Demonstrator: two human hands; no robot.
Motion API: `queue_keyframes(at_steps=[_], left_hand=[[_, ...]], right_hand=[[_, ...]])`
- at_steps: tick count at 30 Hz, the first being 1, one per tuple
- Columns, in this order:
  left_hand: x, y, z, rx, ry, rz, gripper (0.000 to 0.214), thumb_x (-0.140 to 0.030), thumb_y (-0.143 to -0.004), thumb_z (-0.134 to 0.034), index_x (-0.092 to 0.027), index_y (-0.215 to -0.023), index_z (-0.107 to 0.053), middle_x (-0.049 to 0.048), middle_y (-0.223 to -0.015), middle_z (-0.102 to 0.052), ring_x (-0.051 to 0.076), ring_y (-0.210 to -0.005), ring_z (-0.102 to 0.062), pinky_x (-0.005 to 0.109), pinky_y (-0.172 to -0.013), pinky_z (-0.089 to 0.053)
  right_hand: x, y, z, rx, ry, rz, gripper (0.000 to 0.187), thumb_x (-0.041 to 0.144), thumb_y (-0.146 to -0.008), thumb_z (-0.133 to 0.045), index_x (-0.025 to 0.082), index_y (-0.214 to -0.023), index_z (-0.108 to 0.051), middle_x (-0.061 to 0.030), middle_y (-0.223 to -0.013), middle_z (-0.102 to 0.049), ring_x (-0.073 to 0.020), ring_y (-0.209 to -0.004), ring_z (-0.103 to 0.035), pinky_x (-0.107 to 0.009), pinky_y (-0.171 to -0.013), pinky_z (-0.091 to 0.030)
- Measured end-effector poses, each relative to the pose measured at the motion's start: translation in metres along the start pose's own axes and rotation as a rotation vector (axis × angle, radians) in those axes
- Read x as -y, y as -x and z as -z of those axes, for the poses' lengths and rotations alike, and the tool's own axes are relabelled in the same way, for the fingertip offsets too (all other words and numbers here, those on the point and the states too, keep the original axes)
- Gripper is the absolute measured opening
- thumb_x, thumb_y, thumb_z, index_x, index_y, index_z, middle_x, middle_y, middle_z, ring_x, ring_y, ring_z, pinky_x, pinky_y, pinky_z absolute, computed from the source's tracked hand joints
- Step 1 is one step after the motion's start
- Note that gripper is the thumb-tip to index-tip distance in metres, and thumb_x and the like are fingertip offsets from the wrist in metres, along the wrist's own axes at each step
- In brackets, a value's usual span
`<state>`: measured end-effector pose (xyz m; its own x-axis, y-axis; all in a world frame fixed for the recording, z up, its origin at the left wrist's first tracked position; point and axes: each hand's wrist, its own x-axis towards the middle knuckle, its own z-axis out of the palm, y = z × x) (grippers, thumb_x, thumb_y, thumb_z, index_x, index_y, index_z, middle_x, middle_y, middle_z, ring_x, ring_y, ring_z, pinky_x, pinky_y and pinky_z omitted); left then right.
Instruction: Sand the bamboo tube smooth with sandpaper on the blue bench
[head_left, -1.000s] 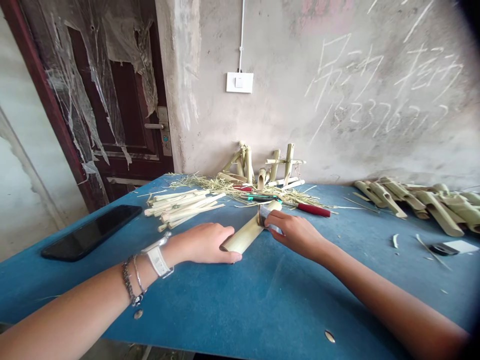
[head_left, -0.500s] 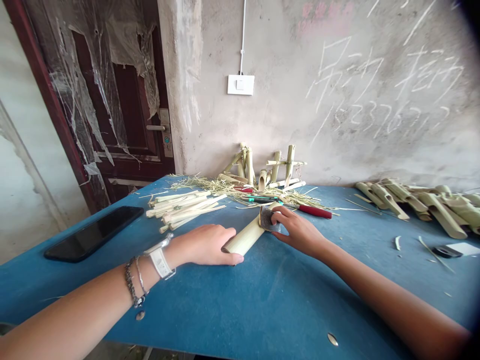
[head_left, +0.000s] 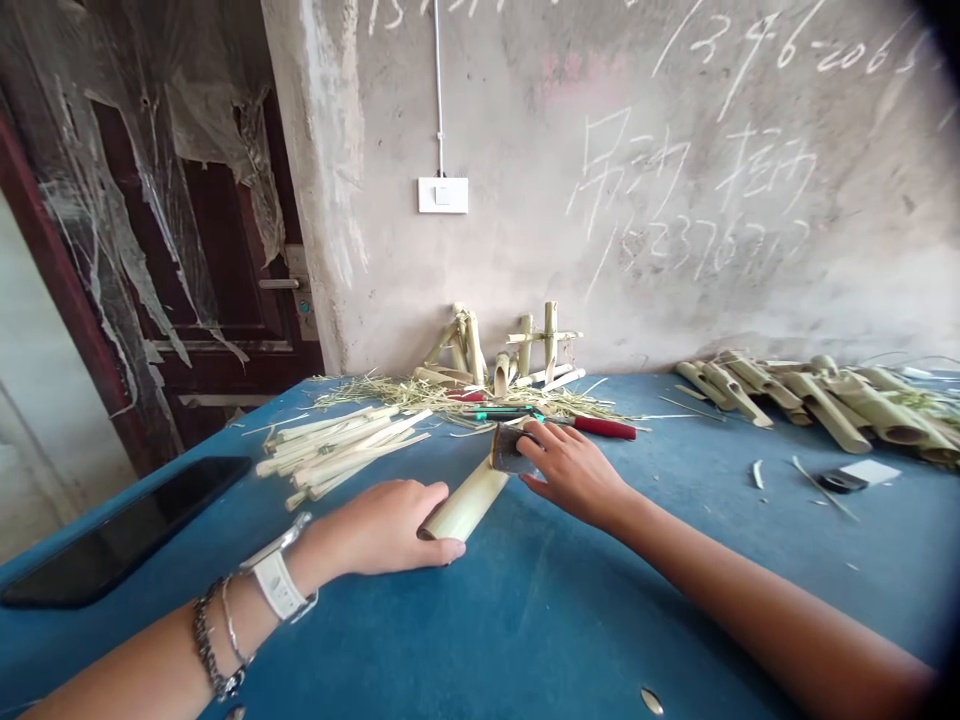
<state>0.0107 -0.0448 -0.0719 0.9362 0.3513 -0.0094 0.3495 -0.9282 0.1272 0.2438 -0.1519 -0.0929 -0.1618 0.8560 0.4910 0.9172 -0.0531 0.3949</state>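
My left hand (head_left: 394, 525) is closed around the near end of a pale green bamboo tube (head_left: 466, 508), which slants away from me over the blue table (head_left: 480, 640). At the tube's far end, a dark grey piece of sandpaper (head_left: 513, 450) is wrapped over the surface, pinched by the fingers of my right hand (head_left: 574, 468). The sandpaper and fingers hide that end of the tube. Just behind the right hand lies a red-handled tool (head_left: 604, 428); its other end is hidden among the shavings.
Split bamboo strips (head_left: 341, 450) lie left of the tube, near a black phone (head_left: 124, 530). Behind are shavings (head_left: 375, 392), a teal-and-black tool (head_left: 499, 413) and small bamboo structures (head_left: 469, 345) against the wall. Cut bamboo pieces (head_left: 825, 405) and a black-and-white object (head_left: 859, 475) are at right.
The view has turned to the right, so the scene sits further left. My left hand with the tube has come slightly nearer. The sandpaper has shifted slightly toward the tube's far end.
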Motion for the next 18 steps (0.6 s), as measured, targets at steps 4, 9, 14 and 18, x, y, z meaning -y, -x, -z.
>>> queue_keyframes(at_steps=[4,9,14,18], left_hand=[[-0.005,0.0,0.003,-0.021,-0.014,-0.001,0.041,-0.062,-0.078,-0.045,-0.022,-0.073,-0.042,-0.0023,-0.064,-0.051,0.015,-0.054,-0.046,0.027,-0.048,-0.022],[-0.009,0.0,0.003,-0.078,-0.008,-0.004,0.044,-0.065,-0.073,-0.051,-0.021,-0.072,-0.045,-0.0029,-0.059,-0.05,0.014,-0.052,-0.044,0.026,-0.047,-0.021],[-0.015,0.004,0.003,-0.246,0.199,-0.09,0.041,-0.056,-0.084,-0.043,-0.018,-0.071,-0.052,0.0,-0.066,-0.056,0.013,-0.06,-0.049,0.027,-0.054,-0.028],[-0.034,0.012,0.024,-0.207,0.507,-0.209,0.056,-0.06,-0.09,-0.021,-0.017,-0.082,-0.055,0.0023,-0.073,-0.058,0.012,-0.064,-0.053,0.023,-0.058,-0.041]], right_hand=[[-0.002,0.001,-0.004,-0.003,-0.057,-0.024,0.024,0.028,-0.082,-0.062,0.016,-0.102,-0.055,-0.0094,-0.107,-0.057,-0.0246,-0.094,-0.058,-0.037,-0.076,-0.049],[-0.004,0.004,-0.016,-0.018,-0.111,0.026,0.045,0.027,-0.083,-0.058,0.017,-0.124,-0.044,-0.0115,-0.111,-0.056,-0.0255,-0.094,-0.059,-0.038,-0.075,-0.051],[-0.008,0.009,-0.03,-0.052,-0.156,0.033,0.045,0.025,-0.084,-0.051,0.018,-0.128,-0.042,-0.0113,-0.112,-0.057,-0.0238,-0.083,-0.063,-0.037,-0.07,-0.053],[-0.009,0.011,-0.04,-0.101,-0.207,0.053,0.042,0.027,-0.086,-0.046,0.018,-0.127,-0.044,-0.0117,-0.114,-0.057,-0.0231,-0.081,-0.065,-0.035,-0.067,-0.054]])
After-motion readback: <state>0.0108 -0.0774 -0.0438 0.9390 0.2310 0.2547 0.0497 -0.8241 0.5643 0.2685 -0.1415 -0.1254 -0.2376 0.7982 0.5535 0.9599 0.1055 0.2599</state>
